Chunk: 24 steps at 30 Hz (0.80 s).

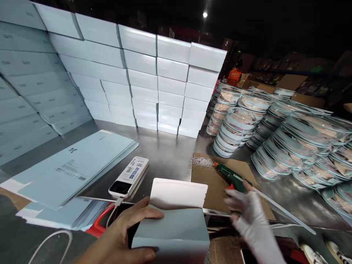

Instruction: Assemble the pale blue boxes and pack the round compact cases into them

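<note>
1. Left hand (121,234) grips a pale blue folded carton (172,234) at the near edge of the steel worktop (165,154) — thumb across the top panel, fingers under the near left corner. The carton's white flap (178,193) stands open, pointing up and away.
2. Right hand (249,212), in a light glove and motion-blurred, is at the green glue gun (233,179); fingers look curled around the handle, but whether the grip is fully closed I cannot tell. The gun lies on a brown cardboard sheet (211,183), nozzle toward a patch of white glue crumbs (202,162), with a clear glue stick (283,211) trailing from its back end.
3. Step in hand, as I judge it: carton is shaped and held, glue gun is being picked up — gluing the flap looks not yet done.
4. Next move would call for steadying the carton with the left hand, bringing the nozzle to the open flap, and keeping the long stick clear of the stacked round packs (275,124) at right.
5. Around: flat blue carton blanks (74,165) at left, a white power bank (129,176) just beside them, a wall of finished boxes (154,84) behind.
</note>
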### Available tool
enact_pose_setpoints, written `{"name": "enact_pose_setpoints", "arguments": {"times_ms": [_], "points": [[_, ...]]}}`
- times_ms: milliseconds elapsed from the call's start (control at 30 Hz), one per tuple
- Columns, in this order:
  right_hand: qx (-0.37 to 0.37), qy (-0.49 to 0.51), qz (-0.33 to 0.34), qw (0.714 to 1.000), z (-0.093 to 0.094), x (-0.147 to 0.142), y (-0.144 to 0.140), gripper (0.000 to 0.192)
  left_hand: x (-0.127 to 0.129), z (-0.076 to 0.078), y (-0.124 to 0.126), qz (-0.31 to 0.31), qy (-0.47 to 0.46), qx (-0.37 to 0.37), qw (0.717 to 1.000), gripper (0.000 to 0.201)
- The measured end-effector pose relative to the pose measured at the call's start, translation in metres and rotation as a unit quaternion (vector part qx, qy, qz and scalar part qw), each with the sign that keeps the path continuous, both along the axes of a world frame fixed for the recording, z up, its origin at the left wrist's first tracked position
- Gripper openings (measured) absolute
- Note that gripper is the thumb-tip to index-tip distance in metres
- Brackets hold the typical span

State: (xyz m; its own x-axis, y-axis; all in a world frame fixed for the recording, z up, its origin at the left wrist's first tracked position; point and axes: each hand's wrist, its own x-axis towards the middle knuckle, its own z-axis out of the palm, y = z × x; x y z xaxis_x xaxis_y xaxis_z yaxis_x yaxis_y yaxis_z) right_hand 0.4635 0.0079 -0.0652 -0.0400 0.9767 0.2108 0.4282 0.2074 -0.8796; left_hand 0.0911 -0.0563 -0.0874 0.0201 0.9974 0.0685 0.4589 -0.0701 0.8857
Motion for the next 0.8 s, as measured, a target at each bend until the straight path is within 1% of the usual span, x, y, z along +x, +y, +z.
{"name": "enact_pose_setpoints", "arguments": {"times_ms": [33, 67, 100, 133, 167, 233, 267, 300, 367, 400, 500, 567, 600, 633, 667, 700, 733, 767, 800], "points": [[0.016, 0.043, 0.106, 0.993, -0.009, -0.020, -0.004, 0.116, 0.001, 0.000, 0.000, 0.004, -0.011, -0.006, 1.000, 0.062], [0.022, 0.064, 0.163, 0.984, -0.017, -0.040, -0.007, 0.127, 0.003, 0.000, 0.001, 0.009, -0.028, -0.013, 0.999, 0.061], [0.023, 0.073, 0.203, 0.976, -0.025, -0.059, -0.010, 0.133, 0.005, 0.000, 0.002, 0.012, -0.056, -0.017, 0.998, 0.057], [0.022, 0.070, 0.226, 0.971, -0.031, -0.073, -0.012, 0.135, 0.007, 0.000, 0.002, 0.014, -0.097, -0.017, 0.995, 0.053], [0.023, 0.060, 0.232, 0.971, -0.035, -0.084, -0.014, 0.133, 0.010, 0.001, 0.003, 0.018, -0.151, -0.011, 0.988, 0.047], [0.040, 0.038, 0.241, 0.969, -0.037, -0.094, -0.018, 0.123, 0.014, 0.001, 0.004, 0.026, -0.255, 0.022, 0.966, 0.043], [0.054, 0.028, 0.245, 0.968, -0.035, -0.095, -0.020, 0.115, 0.015, 0.001, 0.004, 0.029, -0.286, 0.040, 0.957, 0.043], [0.068, 0.021, 0.247, 0.966, -0.031, -0.094, -0.022, 0.105, 0.016, 0.002, 0.005, 0.026, -0.294, 0.054, 0.954, 0.044], [0.087, 0.002, 0.264, 0.961, -0.020, -0.089, -0.024, 0.086, 0.016, 0.005, 0.006, -0.002, -0.251, 0.066, 0.966, 0.044], [0.094, -0.011, 0.279, 0.956, -0.012, -0.086, -0.023, 0.079, 0.016, 0.007, 0.006, -0.023, -0.217, 0.064, 0.974, 0.040], [0.093, -0.039, 0.330, 0.939, 0.007, -0.080, -0.018, 0.070, 0.013, 0.016, 0.010, -0.060, -0.148, 0.048, 0.986, 0.023], [0.083, -0.048, 0.340, 0.936, 0.014, -0.076, -0.014, 0.063, 0.009, 0.023, 0.015, -0.065, -0.138, 0.045, 0.987, 0.019], [0.064, -0.037, 0.338, 0.938, 0.015, -0.074, -0.012, 0.060, 0.006, 0.026, 0.019, -0.062, -0.140, 0.051, 0.987, 0.020], [0.040, -0.001, 0.331, 0.943, 0.015, -0.070, -0.011, 0.059, 0.002, 0.030, 0.022, -0.046, -0.149, 0.059, 0.986, 0.023], [0.009, 0.055, 0.316, 0.947, 0.013, -0.067, -0.010, 0.061, -0.002, 0.032, 0.026, -0.011, -0.171, 0.065, 0.983, 0.026], [-0.030, 0.117, 0.296, 0.947, 0.010, -0.063, -0.009, 0.065, -0.005, 0.034, 0.030, 0.041, -0.209, 0.063, 0.975, 0.031], [-0.069, 0.165, 0.273, 0.945, 0.006, -0.059, -0.008, 0.068, -0.007, 0.035, 0.034, 0.104, -0.261, 0.054, 0.958, 0.035], [-0.093, 0.180, 0.253, 0.946, 0.002, -0.056, -0.007, 0.070, -0.007, 0.034, 0.037, 0.163, -0.318, 0.039, 0.933, 0.041], [-0.100, 0.157, 0.241, 0.952, -0.001, -0.054, -0.006, 0.069, -0.005, 0.033, 0.039, 0.209, -0.367, 0.023, 0.906, 0.047]]}}
